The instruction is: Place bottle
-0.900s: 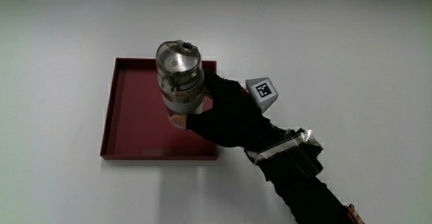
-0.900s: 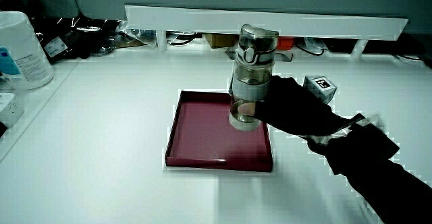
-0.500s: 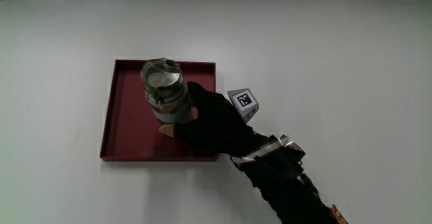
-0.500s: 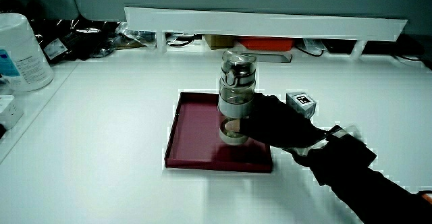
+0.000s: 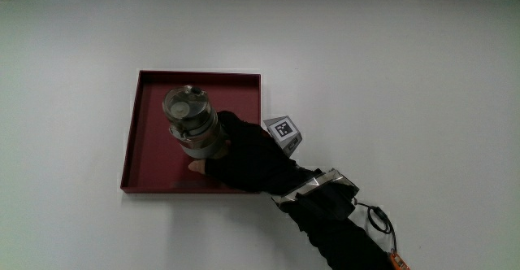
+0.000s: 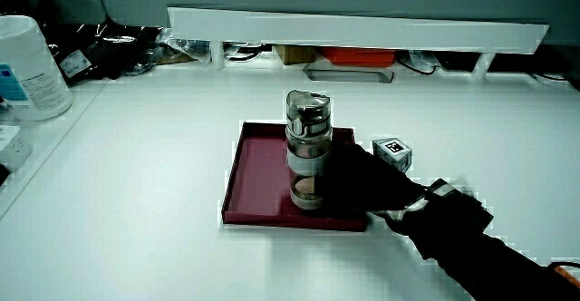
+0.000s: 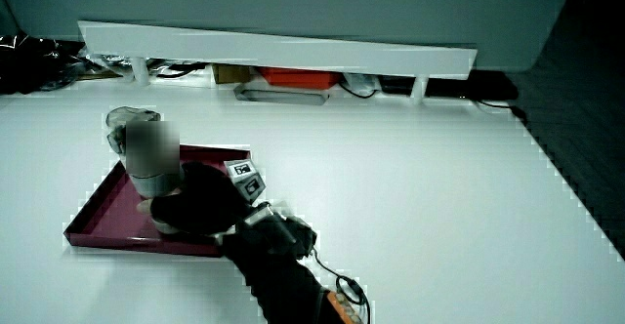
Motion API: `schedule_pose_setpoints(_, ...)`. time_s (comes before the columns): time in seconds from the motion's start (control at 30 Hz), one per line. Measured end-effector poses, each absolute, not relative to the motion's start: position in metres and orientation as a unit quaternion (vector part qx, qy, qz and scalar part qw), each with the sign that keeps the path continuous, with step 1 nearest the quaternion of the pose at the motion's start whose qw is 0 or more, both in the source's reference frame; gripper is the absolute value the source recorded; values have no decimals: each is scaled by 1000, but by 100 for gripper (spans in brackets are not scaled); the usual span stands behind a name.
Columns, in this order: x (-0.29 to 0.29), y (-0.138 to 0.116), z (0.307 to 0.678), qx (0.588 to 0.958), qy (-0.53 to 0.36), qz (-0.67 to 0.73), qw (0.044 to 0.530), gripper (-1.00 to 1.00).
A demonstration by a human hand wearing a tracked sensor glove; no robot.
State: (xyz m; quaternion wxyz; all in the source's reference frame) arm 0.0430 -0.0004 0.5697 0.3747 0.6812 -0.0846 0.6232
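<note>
A clear bottle point(image 5: 192, 124) with a grey band and a metal-and-glass lid stands upright in the dark red tray point(image 5: 151, 99). In both side views the bottle point(image 6: 308, 151) point(image 7: 146, 158) has its base down on the tray floor point(image 6: 258, 169), in the part of the tray nearer to the person. The gloved hand point(image 5: 244, 152) is wrapped around the bottle's lower half, fingers curled on it. The patterned cube point(image 5: 283, 129) shows on the back of the hand. The forearm point(image 5: 333, 221) runs toward the person.
A low white partition point(image 6: 362, 27) stands at the table's edge farthest from the person, with cables and an orange-red item under it. A white canister point(image 6: 27, 65) sits on an adjoining surface beside the table.
The hand has carried the bottle down and toward the tray's middle; the bottle now rests lower, on the tray floor, still grasped.
</note>
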Motion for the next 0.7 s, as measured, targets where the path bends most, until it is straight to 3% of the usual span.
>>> schedule_pose_setpoints(0.47, 45, -3, 568, 681, -81, 608, 400, 0)
schedule_pose_setpoints(0.7, 45, -2, 570, 680, -84, 608, 400, -29)
